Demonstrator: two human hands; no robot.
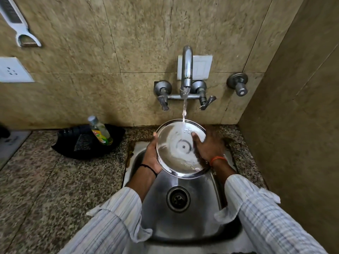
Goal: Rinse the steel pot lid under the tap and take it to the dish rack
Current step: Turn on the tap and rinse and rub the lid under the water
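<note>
The round steel pot lid is held over the steel sink, inner side up and tilted toward me. Water runs from the wall tap onto the lid's far half. My left hand grips the lid's left rim from below. On the right my right hand lies with its fingers flat on the lid's inner surface. No dish rack is in view.
A black tray on the granite counter at left holds a dish-soap bottle and a scrub pad. Two tap levers flank the spout; another valve sits on the wall to the right. A tiled side wall closes in close on the right.
</note>
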